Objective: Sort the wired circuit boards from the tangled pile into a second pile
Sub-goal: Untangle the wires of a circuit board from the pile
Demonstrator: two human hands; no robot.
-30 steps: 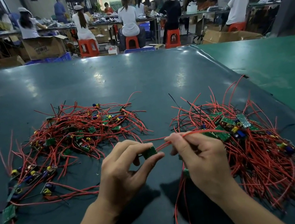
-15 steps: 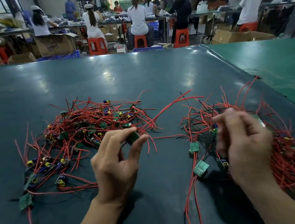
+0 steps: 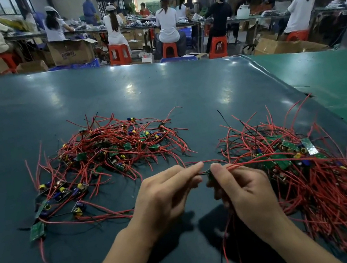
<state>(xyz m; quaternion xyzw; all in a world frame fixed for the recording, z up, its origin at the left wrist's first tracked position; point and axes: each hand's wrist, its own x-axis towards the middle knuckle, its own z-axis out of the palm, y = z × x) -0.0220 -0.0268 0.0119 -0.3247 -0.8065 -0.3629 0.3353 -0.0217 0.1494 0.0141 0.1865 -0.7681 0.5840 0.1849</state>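
Note:
Two heaps of small green circuit boards with red wires lie on the dark green table: a left pile (image 3: pixel 111 151) and a denser right pile (image 3: pixel 313 176). Between them, near the front, my right hand (image 3: pixel 244 190) pinches one wired circuit board (image 3: pixel 209 174) between thumb and forefinger. Its red wires trail right into the right pile and hang down under my palm. My left hand (image 3: pixel 167 199) meets it from the left, fingertips pinching the board's thin lead just beside it.
Loose boards with long red wires (image 3: pixel 36 231) lie at the left pile's near edge. The dark table (image 3: pixel 115 90) stretches far ahead; a lighter green table (image 3: pixel 330 73) adjoins on the right. Beyond them, several workers sit on red stools (image 3: pixel 119 54) among cardboard boxes.
My left hand let go of the earlier board at the left pile and came back to the middle. My right hand came out of the right pile with another board.

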